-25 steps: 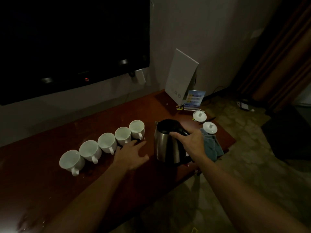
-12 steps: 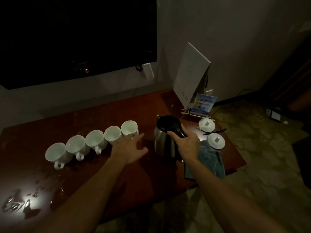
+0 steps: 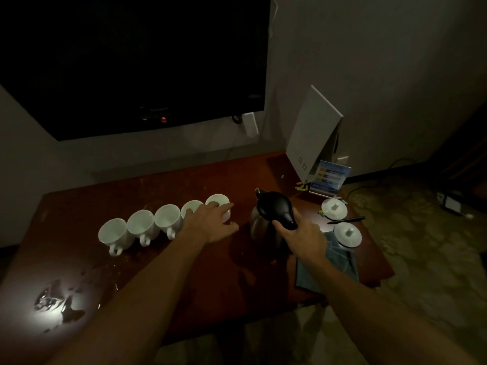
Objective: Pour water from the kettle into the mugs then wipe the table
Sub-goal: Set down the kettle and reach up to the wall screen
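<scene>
Several white mugs stand in a row on the dark red table point(image 3: 184, 285), from the leftmost mug point(image 3: 113, 234) to the rightmost mug point(image 3: 217, 200). My left hand point(image 3: 213, 222) lies over the two rightmost mugs, fingers spread, fingertips touching their rims. A steel kettle point(image 3: 259, 227) with a black lid stands upright to the right of the row. My right hand point(image 3: 305, 238) is closed around its handle. A blue-grey cloth point(image 3: 334, 270) lies under my right wrist. Spilled water point(image 3: 60, 304) glistens at the table's front left.
Two white lids point(image 3: 334, 208) point(image 3: 347, 234) and a black pen point(image 3: 346, 219) lie right of the kettle, near the table's right edge. A white folded card point(image 3: 308, 135) and a blue leaflet point(image 3: 328, 177) stand at the back right. A dark TV point(image 3: 131, 61) hangs above.
My left hand has slid forward onto the rims of the rightmost mugs. My right hand keeps its hold on the kettle handle, and the kettle stays on the table.
</scene>
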Available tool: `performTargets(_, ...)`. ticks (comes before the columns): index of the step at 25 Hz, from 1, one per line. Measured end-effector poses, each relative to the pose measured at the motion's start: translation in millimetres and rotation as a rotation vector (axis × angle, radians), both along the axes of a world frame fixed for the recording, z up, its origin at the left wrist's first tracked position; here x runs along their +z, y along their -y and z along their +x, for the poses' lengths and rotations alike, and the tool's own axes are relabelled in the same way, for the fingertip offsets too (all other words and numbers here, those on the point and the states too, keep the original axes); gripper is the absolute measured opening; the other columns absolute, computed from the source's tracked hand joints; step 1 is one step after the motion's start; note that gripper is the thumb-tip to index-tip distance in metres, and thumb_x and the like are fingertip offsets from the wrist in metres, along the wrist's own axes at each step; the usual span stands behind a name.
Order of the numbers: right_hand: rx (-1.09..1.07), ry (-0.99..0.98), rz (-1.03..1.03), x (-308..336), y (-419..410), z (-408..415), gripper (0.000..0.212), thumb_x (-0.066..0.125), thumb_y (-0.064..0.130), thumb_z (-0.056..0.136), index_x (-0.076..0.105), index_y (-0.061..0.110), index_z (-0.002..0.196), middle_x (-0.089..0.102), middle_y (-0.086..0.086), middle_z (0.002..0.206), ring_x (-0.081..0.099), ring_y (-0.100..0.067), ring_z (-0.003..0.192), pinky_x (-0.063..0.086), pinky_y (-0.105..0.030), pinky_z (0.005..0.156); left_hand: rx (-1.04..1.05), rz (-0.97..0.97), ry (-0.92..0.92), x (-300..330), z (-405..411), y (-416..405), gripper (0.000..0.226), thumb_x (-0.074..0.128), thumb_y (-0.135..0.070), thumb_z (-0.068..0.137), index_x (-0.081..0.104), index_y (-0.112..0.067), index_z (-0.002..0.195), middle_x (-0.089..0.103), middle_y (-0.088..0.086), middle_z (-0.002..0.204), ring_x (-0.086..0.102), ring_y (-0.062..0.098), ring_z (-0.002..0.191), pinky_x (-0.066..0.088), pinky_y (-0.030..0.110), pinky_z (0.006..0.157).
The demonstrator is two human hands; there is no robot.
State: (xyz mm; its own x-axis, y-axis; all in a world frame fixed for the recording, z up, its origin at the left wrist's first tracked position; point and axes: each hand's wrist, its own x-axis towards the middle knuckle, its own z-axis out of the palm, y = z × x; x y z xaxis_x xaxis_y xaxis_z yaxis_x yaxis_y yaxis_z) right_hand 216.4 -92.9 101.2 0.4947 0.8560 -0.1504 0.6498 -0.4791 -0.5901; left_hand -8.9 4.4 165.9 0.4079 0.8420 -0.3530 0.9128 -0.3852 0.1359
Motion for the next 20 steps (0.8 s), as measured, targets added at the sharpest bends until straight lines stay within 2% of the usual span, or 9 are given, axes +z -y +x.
performTargets(3,0.086,-0.012,-0.039,32,-7,1,0.051,0.057,0.069,0.086,0.067,0.029,0.117,0.068,0.009,0.084,0.065,-0.012,0.077,0.056,-0.035,0.068,-0.051,0.019,-0.028,30,-4,-3,0.071,0.048,-0.065,0.094,0.027,-0.037,0.156,0.033,0.003,0.161,0.035,0.028,0.143,0.026,0.057,0.112)
performTargets(4,0.11,-0.015,-0.033,50,-9,-1,0.053,0.057,0.068,0.087,0.068,0.026,0.117,0.069,0.008,0.088,0.066,-0.011,0.079,0.058,-0.037,0.071,-0.067,0.022,-0.025,42,-6,-5,0.07,0.048,-0.064,0.094,0.028,-0.037,0.156,0.033,0.003,0.161,0.035,0.027,0.143,0.026,0.057,0.113)
performTargets(8,0.125,-0.024,0.05,142,-28,-26,0.072,0.06,0.069,0.086,0.059,0.019,0.139,0.064,-0.003,0.132,0.062,-0.023,0.118,0.053,-0.045,0.098,-0.106,0.08,0.009,111,-20,-19,0.069,0.048,-0.064,0.094,0.031,-0.038,0.155,0.033,0.005,0.161,0.033,0.028,0.145,0.024,0.057,0.116)
performTargets(12,0.196,0.003,0.177,230,-44,-54,0.071,0.059,0.069,0.087,0.065,0.015,0.134,0.067,-0.004,0.13,0.065,-0.023,0.112,0.054,-0.042,0.096,-0.108,0.194,0.092,189,-38,-29,0.065,0.048,-0.063,0.096,0.033,-0.036,0.154,0.032,0.005,0.161,0.03,0.028,0.146,0.021,0.054,0.117)
performTargets(14,0.206,0.005,0.237,271,-52,-65,0.064,0.06,0.065,0.089,0.072,0.013,0.123,0.073,-0.006,0.114,0.068,-0.022,0.098,0.059,-0.037,0.083,-0.078,0.243,0.165,227,-47,-35,0.065,0.048,-0.063,0.096,0.036,-0.035,0.154,0.036,0.004,0.159,0.034,0.027,0.144,0.027,0.051,0.116)
performTargets(15,0.21,0.006,0.273,293,-54,-72,0.056,0.062,0.063,0.089,0.077,0.013,0.109,0.073,-0.003,0.092,0.067,-0.016,0.081,0.057,-0.031,0.066,-0.067,0.258,0.208,246,-53,-37,0.064,0.048,-0.062,0.096,0.038,-0.034,0.153,0.039,0.004,0.158,0.037,0.028,0.142,0.031,0.05,0.115)
performTargets(16,0.202,0.006,0.309,314,-56,-79,0.047,0.063,0.06,0.09,0.077,0.015,0.092,0.064,0.004,0.07,0.06,-0.008,0.062,0.048,-0.023,0.051,-0.058,0.264,0.254,262,-57,-39,0.064,0.049,-0.061,0.096,0.039,-0.034,0.152,0.041,0.004,0.156,0.04,0.028,0.139,0.034,0.049,0.113)
performTargets(18,0.187,-0.009,0.4,356,-59,-92,0.045,0.067,0.054,0.09,0.059,0.023,0.058,0.044,0.014,0.044,0.044,0.001,0.038,0.03,-0.013,0.04,-0.043,0.246,0.38,295,-65,-43,0.062,0.053,-0.058,0.095,0.043,-0.033,0.151,0.046,0.006,0.152,0.045,0.029,0.136,0.038,0.047,0.112)
performTargets(20,0.209,-0.02,0.477,389,-59,-104,0.055,0.067,0.053,0.09,0.045,0.023,0.049,0.039,0.014,0.036,0.04,0.002,0.03,0.028,-0.011,0.039,-0.028,0.22,0.488,321,-73,-43,0.057,0.057,-0.052,0.096,0.048,-0.03,0.148,0.049,0.007,0.149,0.047,0.028,0.134,0.039,0.044,0.112)
